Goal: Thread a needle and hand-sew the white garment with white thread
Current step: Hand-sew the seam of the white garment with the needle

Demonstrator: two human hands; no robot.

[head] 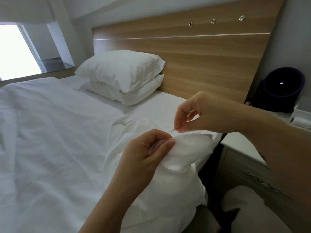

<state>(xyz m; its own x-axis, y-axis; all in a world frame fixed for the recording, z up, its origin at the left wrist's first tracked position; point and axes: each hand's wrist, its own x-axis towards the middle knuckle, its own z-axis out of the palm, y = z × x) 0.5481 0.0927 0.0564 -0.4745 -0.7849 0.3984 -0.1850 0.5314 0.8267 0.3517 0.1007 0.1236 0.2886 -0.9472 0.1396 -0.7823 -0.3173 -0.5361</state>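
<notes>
- The white garment (185,148) is bunched at lower centre of the frame. It hangs over the near edge of the bed, with one rounded fold raised towards you.
- Your left hand (146,153) holds that fold. The fingers (166,145) are curled, and thumb and forefinger pinch the cloth at its upper left edge.
- The needle (173,130) shows only as a short dark sliver just above the fold, right of centre.
- Your right hand (202,113) has it. Thumb and forefinger are closed tight on it and the other fingers are loosely bent above.
- The needle's long axis slants down and to the left, and its free end points at the pinched edge. The fold lies just below and left of that end, near it; you cannot tell whether they touch.
- The right hand is the nearer one to drive the stitch, while the left keeps the cloth taut.
- White thread cannot be made out against the white cloth, so you cannot tell whether the needle is threaded.
- The bed (50,132) fills the left of the frame, with rumpled white sheets.
- Two stacked pillows (121,69) sit upper centre against a wooden headboard (202,56).
- A nightstand (239,145) stands at right, with a dark round object (282,86) beyond it.
</notes>
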